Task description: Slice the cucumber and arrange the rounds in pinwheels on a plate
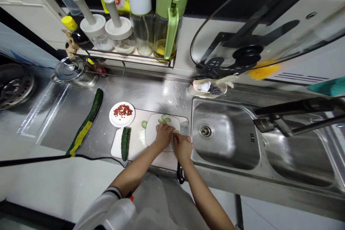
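A white squarish plate rests on a light cutting board, with several thin cucumber slices near its far edge. Over the plate, my left hand has bent fingers closed at the near side of a cucumber slice. My right hand pinches that same slice at the plate's right edge. Under my right wrist lies a knife, its black handle past the board's front edge and its blade partly hidden. Another slice and a cut cucumber piece are on the board.
A small white plate of chopped red pieces overlaps the board's far left corner. Further left are a long cucumber with yellow tape and a lidded pot. The double sink is at right; a condiment rack hangs behind.
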The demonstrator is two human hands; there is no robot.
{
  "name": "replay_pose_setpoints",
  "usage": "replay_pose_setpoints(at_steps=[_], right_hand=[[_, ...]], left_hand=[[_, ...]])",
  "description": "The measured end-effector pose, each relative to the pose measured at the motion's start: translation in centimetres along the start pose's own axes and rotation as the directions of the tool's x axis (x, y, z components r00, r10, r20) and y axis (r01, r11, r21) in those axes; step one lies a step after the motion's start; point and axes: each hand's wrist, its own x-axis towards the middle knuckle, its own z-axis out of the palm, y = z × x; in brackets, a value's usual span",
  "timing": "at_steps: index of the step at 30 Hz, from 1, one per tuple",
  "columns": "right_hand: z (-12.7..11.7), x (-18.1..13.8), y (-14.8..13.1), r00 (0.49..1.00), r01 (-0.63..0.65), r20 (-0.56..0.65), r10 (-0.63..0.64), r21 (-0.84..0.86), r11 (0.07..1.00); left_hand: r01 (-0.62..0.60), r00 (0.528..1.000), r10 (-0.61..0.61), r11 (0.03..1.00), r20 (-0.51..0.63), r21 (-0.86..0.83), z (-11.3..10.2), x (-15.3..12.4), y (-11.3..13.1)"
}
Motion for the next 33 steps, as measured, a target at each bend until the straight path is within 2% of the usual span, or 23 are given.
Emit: replay_pose_setpoints(at_steps=[5,11,21,29,33], right_hand=[[0.1,0.0,-0.1,0.999,0.027,-0.03,-0.028,-0.035,0.999],[0.1,-0.2,-0.2,0.999,0.037,-0.035,-0.039,-0.075,0.997],[0.2,-0.4,0.0,0.997,0.072,-0.022,-0.073,-0.043,0.997],[0.3,-0.7,0.4,0.992,0.11,-0.063,-0.11,-0.018,0.994],[-0.2,-1.1,0.9,0.986,0.121,-0.113,-0.121,-0.012,0.993]], left_hand=[[0.019,1.0,-0.019,0.999,-0.002,0.044,0.0,0.0,0.1],[0.019,0.997,-0.009,0.992,-0.083,0.124,-0.3,-0.1,0.4],[0.002,0.997,0.013,0.983,-0.082,0.181,-0.3,-0.3,0.3],[-0.007,0.995,0.022,0.989,-0.098,0.15,-0.3,-0.4,0.3],[-0.029,0.988,0.046,0.993,-0.148,0.112,-1.7,-0.5,0.1]])
